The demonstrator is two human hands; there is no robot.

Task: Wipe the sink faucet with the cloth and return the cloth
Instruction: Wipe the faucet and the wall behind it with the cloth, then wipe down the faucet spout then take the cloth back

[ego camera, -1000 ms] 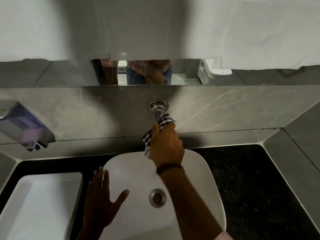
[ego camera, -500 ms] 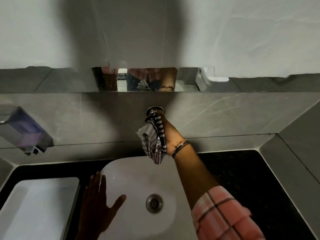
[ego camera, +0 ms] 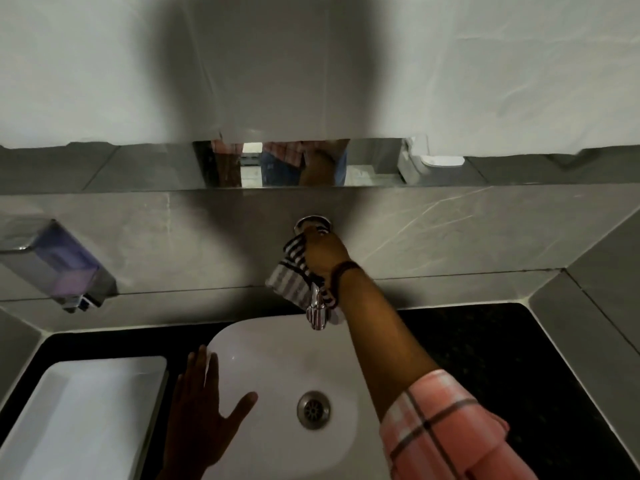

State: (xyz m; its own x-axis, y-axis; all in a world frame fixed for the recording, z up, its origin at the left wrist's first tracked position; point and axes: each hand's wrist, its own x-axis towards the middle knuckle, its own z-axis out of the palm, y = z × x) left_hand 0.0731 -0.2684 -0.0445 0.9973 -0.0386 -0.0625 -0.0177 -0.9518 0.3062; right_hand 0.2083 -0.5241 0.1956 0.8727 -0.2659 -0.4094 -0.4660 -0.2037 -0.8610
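A chrome faucet [ego camera: 316, 311] sticks out of the grey tiled wall above a white basin [ego camera: 277, 344]; its round wall flange [ego camera: 312, 221] shows at the top. My right hand [ego camera: 323, 252] is closed on a black-and-white striped cloth [ego camera: 291, 280], pressed against the faucet close to the flange. The cloth hangs down along the left side of the spout and hides most of it; only the spout's tip shows. My left hand [ego camera: 201, 410] rests flat with fingers spread on the basin's left rim.
A second white basin [ego camera: 86, 410] sits at the lower left on the black counter [ego camera: 519, 358]. A soap dispenser [ego camera: 59, 265] is fixed to the wall at left. A mirror strip [ego camera: 277, 164] runs above the tiles. The drain [ego camera: 313, 408] lies mid-basin.
My right hand has slid with the cloth from the faucet's outer end up to its base at the wall. The left hand has stayed on the rim.
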